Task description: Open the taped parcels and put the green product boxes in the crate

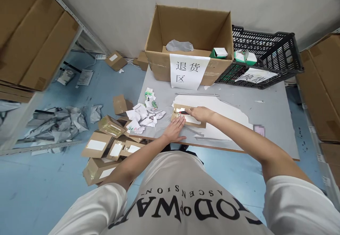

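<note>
A small flat cardboard box (176, 109) lies on the grey table, with brown tape on its left part and a white label (191, 119) on its top. My right hand (199, 113) is closed around a red and black utility knife (182, 112), its tip over the taped part of the box; the blade is too small to make out. Stretched flat, my left hand (174, 130) rests its fingertips at the box's near left edge. White sheets of paper (231, 114) lie under and to the right of the box.
Crumpled paper (145, 114) lies to the left on the table. Behind stand a large open carton (159, 63) with a paper sign and a black plastic crate (281, 56). Several small boxes (97, 144) are piled on the floor at left. A pinkish card (259, 130) lies at right.
</note>
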Demonstrator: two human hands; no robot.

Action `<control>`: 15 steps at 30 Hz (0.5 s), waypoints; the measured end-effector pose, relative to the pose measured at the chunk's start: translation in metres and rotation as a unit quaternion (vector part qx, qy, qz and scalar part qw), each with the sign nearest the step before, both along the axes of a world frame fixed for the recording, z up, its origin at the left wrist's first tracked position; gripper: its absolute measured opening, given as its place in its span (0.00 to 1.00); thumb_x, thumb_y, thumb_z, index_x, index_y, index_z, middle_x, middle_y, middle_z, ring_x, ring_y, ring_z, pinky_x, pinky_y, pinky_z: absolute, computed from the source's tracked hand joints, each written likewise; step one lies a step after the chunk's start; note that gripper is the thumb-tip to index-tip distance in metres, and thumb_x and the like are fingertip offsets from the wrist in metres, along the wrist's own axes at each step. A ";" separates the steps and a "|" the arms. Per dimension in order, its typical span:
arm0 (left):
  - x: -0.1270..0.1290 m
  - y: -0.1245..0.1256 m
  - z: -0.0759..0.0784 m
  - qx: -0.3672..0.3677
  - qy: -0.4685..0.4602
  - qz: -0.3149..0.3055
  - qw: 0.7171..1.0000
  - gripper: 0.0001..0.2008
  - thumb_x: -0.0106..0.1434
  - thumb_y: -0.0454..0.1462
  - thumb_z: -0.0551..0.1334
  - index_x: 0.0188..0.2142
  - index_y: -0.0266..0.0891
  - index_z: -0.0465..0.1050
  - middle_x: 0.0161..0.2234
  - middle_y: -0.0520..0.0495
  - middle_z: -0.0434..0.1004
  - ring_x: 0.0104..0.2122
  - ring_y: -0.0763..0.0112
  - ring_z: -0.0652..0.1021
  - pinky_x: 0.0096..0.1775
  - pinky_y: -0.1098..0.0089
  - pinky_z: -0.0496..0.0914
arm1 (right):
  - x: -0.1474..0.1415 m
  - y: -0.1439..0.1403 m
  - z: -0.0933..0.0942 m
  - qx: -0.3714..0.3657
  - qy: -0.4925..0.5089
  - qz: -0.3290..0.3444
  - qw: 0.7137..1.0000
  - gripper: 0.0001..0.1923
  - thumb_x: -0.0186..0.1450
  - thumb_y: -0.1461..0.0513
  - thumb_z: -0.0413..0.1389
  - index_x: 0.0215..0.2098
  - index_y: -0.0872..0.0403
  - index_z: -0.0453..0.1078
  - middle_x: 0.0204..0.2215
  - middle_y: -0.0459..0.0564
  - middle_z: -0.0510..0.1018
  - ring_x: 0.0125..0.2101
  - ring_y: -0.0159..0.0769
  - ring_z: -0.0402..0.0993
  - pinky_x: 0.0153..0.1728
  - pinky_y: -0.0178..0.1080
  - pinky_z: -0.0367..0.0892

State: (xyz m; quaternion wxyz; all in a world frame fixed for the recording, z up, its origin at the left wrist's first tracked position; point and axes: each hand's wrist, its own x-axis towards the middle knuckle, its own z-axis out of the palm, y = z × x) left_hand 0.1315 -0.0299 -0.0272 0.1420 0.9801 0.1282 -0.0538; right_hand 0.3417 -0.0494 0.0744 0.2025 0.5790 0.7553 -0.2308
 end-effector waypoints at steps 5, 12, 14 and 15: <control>-0.001 -0.002 -0.001 -0.004 -0.002 0.002 1.000 0.49 0.57 0.59 0.53 0.65 0.27 0.40 0.66 0.33 0.41 0.65 0.53 0.42 0.61 0.55 0.44 | 0.001 -0.001 0.001 0.004 -0.001 0.013 1.000 0.24 0.66 0.69 0.42 0.60 0.55 0.54 0.47 0.63 0.73 0.41 0.48 0.76 0.34 0.41 0.66; 0.000 -0.002 -0.001 -0.008 0.000 0.004 1.000 0.49 0.57 0.59 0.53 0.65 0.29 0.39 0.66 0.34 0.41 0.65 0.53 0.42 0.61 0.55 0.45 | 0.009 -0.007 0.004 0.004 0.003 -0.004 1.000 0.25 0.66 0.68 0.44 0.61 0.54 0.53 0.48 0.62 0.73 0.41 0.46 0.76 0.35 0.40 0.66; 0.000 -0.001 0.000 -0.010 0.001 0.007 1.000 0.49 0.57 0.59 0.53 0.65 0.29 0.40 0.66 0.34 0.41 0.65 0.52 0.42 0.61 0.54 0.46 | 0.015 -0.013 0.005 0.002 -0.002 -0.007 1.000 0.25 0.66 0.68 0.44 0.61 0.53 0.53 0.47 0.61 0.73 0.41 0.46 0.76 0.35 0.39 0.65; 0.000 -0.001 0.000 -0.009 0.000 0.008 1.000 0.49 0.57 0.59 0.53 0.65 0.29 0.40 0.66 0.34 0.41 0.65 0.51 0.43 0.61 0.54 0.46 | 0.019 -0.017 0.006 0.000 -0.005 -0.010 1.000 0.24 0.66 0.68 0.44 0.60 0.53 0.54 0.47 0.61 0.74 0.40 0.45 0.76 0.35 0.39 0.65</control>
